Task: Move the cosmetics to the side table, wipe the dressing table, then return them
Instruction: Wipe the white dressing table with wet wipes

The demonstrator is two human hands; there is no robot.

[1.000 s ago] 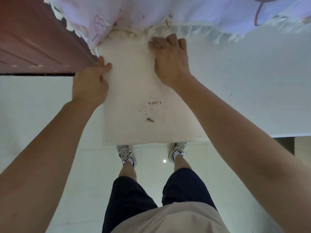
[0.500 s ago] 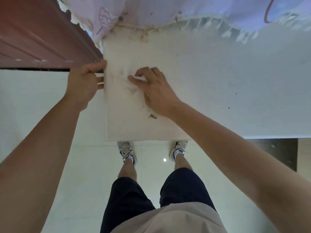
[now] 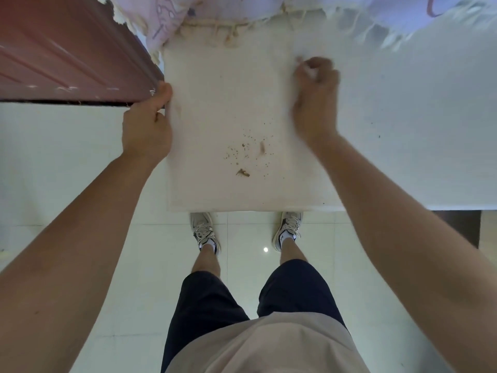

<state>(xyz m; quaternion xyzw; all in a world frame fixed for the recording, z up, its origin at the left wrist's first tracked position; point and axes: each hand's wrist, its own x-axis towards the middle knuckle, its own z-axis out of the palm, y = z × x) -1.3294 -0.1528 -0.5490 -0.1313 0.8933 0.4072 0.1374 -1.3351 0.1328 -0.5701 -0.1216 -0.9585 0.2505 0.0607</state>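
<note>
Head cam, looking straight down. Dressing table (image 3: 215, 103): cream-white top, fills centre of frame up to 12 o'clock, near edge just above the person's feet. A paler white surface (image 3: 416, 130) adjoins it at 3 o'clock; can't tell if it's the same piece of furniture.

L hand (image 3: 146, 130) at approx. 9 o'clock of the tabletop: grasping the table's left edge, thumb lying on top, other fingers curled under and out of sight. R hand (image 3: 314, 100) at approx. 2 o'clock of the tabletop, near its far right corner: fingers clenched, knuckles up, w/ a white wad (image 3: 306, 70) showing among them. Blurred, so can't tell whether it's cloth or tissue. Hand sits on or just over the surface; can't tell which.

Brown crumbs (image 3: 247, 154) scattered at approx. 6 o'clock of the top's middle, between the two forearms, well apart from both hands, w/ one larger scrap nearest the front edge.

Reddish-brown door (image 3: 67, 55) at 10 o'clock, its corner just beside the L thumb. Pale pink fringed cloth (image 3: 188, 12) at 12 o'clock, fringe hanging onto the table's far edge. At 6 o'clock: glossy pale floor tiles (image 3: 134, 265), two white sneakers (image 3: 204, 232) w/ toes under the table's front edge, dark shorts (image 3: 215, 305), beige shirt (image 3: 269, 345).
</note>
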